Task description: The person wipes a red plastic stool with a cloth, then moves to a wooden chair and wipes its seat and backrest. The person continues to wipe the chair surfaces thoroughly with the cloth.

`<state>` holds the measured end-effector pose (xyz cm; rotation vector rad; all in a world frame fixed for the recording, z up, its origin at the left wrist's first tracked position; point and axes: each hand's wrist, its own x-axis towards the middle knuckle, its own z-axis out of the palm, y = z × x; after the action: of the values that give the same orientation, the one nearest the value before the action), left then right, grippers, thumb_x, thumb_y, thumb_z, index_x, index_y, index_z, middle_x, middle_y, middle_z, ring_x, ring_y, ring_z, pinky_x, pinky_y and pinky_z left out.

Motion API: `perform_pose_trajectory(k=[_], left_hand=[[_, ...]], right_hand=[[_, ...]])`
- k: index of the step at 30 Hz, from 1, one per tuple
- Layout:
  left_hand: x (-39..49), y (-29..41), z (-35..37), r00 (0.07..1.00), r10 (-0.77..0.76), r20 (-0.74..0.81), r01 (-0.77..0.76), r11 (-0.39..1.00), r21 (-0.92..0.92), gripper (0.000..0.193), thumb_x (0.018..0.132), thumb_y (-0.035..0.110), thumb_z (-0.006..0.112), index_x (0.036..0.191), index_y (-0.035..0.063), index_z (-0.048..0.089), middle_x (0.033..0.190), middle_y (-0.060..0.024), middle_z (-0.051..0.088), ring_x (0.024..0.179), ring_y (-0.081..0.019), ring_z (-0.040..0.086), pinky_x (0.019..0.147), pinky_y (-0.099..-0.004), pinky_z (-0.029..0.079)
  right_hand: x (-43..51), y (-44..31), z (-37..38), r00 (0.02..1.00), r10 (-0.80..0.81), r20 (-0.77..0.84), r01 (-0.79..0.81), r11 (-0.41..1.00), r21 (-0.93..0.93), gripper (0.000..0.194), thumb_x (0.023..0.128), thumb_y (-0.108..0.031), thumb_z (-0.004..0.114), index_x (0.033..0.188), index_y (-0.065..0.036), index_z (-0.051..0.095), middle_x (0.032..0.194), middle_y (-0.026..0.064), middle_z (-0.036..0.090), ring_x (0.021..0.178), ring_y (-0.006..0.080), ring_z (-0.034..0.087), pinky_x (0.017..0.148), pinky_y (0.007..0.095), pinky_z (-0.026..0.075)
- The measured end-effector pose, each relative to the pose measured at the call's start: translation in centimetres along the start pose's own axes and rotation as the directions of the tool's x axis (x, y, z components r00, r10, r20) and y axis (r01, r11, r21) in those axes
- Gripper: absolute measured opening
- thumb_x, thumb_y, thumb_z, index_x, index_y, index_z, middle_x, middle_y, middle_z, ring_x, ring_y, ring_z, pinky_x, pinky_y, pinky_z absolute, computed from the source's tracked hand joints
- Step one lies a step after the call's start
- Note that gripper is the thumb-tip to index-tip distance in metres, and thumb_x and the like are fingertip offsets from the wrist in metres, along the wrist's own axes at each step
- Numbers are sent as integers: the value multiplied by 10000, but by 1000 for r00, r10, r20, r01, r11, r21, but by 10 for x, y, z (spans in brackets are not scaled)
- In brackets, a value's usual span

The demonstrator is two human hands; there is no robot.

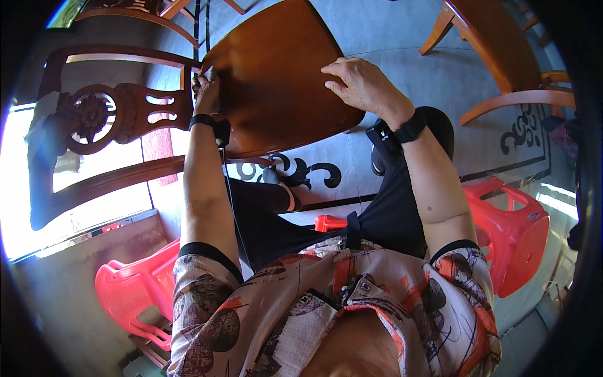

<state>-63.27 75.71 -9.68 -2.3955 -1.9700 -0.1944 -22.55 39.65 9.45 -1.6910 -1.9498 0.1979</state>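
Observation:
A wooden chair stands before me, its smooth brown seat (278, 80) at the top middle and its carved backrest (125, 113) to the left. My left hand (206, 94) is at the seat's rear edge, where it meets the backrest. In its fingers is a small greyish pad or cloth (210, 73), mostly hidden by the hand. Over the seat's right edge is my right hand (365, 87), holding nothing, with thumb and forefinger apart. Whether its fingertips touch the wood, I cannot tell. Each wrist wears a black strap with a small device.
Another wooden chair (499, 52) is at the upper right, and part of one more (141, 16) at the upper left. A red plastic stool (513, 235) stands to my right. A pink-red plastic chair (136, 287) is at the lower left. The tiled floor (391, 66) bears black scroll patterns.

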Motion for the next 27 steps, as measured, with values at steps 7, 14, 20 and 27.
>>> perform_pose_trajectory(k=[7,14,20,27], left_hand=[[-1,39,-73,965,206,162,-209,978,2,648,970,527,463,1527,219,338,1560,-332,209,1400,-536,288,1142,-534,315],[-12,76,-91,986,-168,-7,165,971,-171,794,980,629,364,1508,37,350,1469,-273,428,1374,-449,382,1132,-503,340],[2,56,-82,999,45,24,-47,994,100,642,1011,514,401,1503,103,368,1469,-260,435,1347,-442,424,1111,-505,365],[3,78,-118,933,-69,353,-50,947,319,639,1018,545,309,1523,157,361,1470,-263,455,1354,-426,451,1125,-489,365]], right_hand=[[1,-3,-6,1000,-7,-13,8,993,122,230,903,-179,707,1076,-28,708,1003,149,722,951,317,699,856,386,575],[7,-6,-5,1000,-9,0,9,987,158,223,907,-162,699,1078,-19,704,1006,159,709,946,312,694,855,387,569],[5,-9,-11,998,22,53,-29,991,131,230,914,-160,690,1091,-15,708,1031,154,714,965,305,694,870,381,568],[3,-11,-20,999,24,43,-30,989,143,245,908,-147,692,1110,-9,706,1029,144,715,961,306,688,877,380,559]])
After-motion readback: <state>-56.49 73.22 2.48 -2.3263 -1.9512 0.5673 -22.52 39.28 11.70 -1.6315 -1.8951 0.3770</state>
